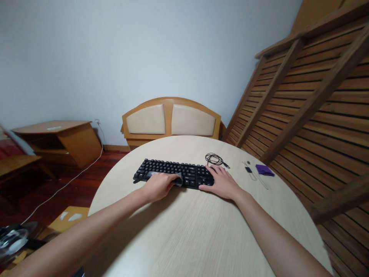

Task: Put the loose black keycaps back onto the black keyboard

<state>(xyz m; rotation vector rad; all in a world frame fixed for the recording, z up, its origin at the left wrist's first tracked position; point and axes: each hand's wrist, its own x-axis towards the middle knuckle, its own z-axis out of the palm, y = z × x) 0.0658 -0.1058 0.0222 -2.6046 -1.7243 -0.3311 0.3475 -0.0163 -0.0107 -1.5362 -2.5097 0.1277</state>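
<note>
A black keyboard [188, 169] lies across the round table, its far-left corner turned away from me. My left hand [159, 185] is closed on a small grey cloth [179, 179], which touches the keys along the near side of the keyboard. The palm and curled fingers hide part of that cloth. Over the keyboard's right end rests my right hand [221, 181], fingers spread and thumb at the near edge. Just beyond the right fingertips is a coiled black cable [213, 158] with a USB plug.
On the pale table [198, 231], a folded purple cloth [264, 170] lies at the right beside a white strip [261, 178] and a small black piece [248, 169]. Slatted wooden panels [311, 115] lean at the right. A headboard [171, 115] stands behind the table, a wooden desk [60, 134] at left.
</note>
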